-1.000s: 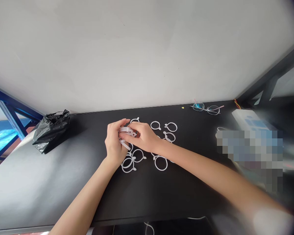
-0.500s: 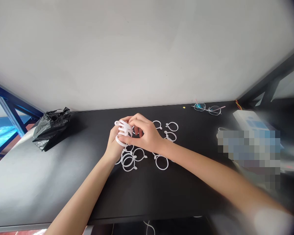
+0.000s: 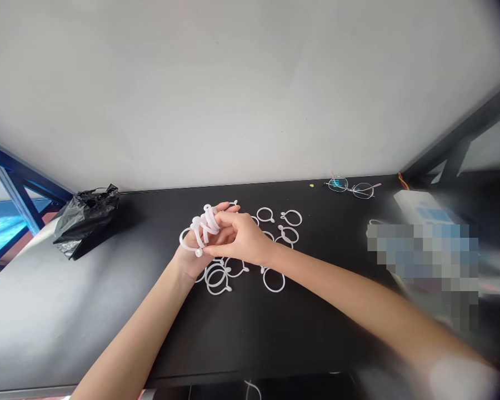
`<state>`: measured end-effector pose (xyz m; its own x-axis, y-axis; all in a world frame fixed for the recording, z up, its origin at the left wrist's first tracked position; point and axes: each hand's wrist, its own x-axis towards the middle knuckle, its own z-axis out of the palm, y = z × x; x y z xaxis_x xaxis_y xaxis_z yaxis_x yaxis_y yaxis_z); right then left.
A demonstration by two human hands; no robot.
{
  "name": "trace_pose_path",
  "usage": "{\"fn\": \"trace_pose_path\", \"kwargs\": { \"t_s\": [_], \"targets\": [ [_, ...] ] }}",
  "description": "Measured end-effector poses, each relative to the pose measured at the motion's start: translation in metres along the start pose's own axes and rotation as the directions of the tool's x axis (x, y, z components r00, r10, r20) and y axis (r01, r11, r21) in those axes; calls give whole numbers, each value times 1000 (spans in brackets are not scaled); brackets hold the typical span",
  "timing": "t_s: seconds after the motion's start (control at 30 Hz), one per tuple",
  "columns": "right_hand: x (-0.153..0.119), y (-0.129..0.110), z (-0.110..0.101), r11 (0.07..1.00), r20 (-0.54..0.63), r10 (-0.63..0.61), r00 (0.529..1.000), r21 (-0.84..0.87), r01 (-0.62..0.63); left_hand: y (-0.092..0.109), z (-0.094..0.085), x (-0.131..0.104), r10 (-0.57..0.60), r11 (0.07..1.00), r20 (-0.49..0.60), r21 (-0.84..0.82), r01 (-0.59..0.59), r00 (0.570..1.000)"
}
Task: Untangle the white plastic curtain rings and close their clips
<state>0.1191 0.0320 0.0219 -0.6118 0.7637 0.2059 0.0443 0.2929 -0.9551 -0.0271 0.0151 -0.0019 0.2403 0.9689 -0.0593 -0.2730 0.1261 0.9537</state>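
White plastic curtain rings [image 3: 209,223], several of them, are bunched in my left hand [image 3: 186,261], whose palm is turned up and whose fingers are partly hidden. One ring hangs out to the left over the wrist side, with its small eyelet low. From the right, my right hand [image 3: 250,239] reaches across with curled fingers; its thumb and fingertips close on the bunch. More loose rings [image 3: 274,291] lie on the black table [image 3: 250,328] under and beside both hands, some overlapping.
A crumpled black plastic bag [image 3: 87,219] sits at the left. Eyeglasses [image 3: 350,189] rest at the back right, near a small yellow speck [image 3: 311,185]. A white box [image 3: 416,203] and blurred items stand at the far right. The wall [image 3: 250,100] borders the table's back.
The bunch of rings has turned and spread in my left hand, with one ring now sticking out to the left. My right hand has shifted slightly left and down.
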Motion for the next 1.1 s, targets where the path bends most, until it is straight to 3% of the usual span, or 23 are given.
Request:
{"fn": "trace_pose_path", "kwargs": {
  "t_s": [0.43, 0.67, 0.8, 0.93, 1.1],
  "targets": [
    [0, -4, -4, 977, 71, 95, 993, 184, -106, -1, 4, 1, -18, 998, 5, -52, 18, 1000],
    [4, -5, -8, 964, 71, 82, 994, 249, -98, 0, 9, 5, 12, 1000, 34, -22, -11, 999],
    [5, -2, -8, 967, 37, 86, 996, 238, -92, -2, 7, 4, 79, 987, -50, 145, -72, 996],
    [5, -3, -8, 974, -27, 71, 997, 218, -63, 3, 5, 2, 225, 935, -160, 312, -167, 961],
    [6, -5, -9, 975, -112, 77, 991, 214, -51, 10, 7, 1, 227, 942, -311, 312, -126, 923]
  ]
}}
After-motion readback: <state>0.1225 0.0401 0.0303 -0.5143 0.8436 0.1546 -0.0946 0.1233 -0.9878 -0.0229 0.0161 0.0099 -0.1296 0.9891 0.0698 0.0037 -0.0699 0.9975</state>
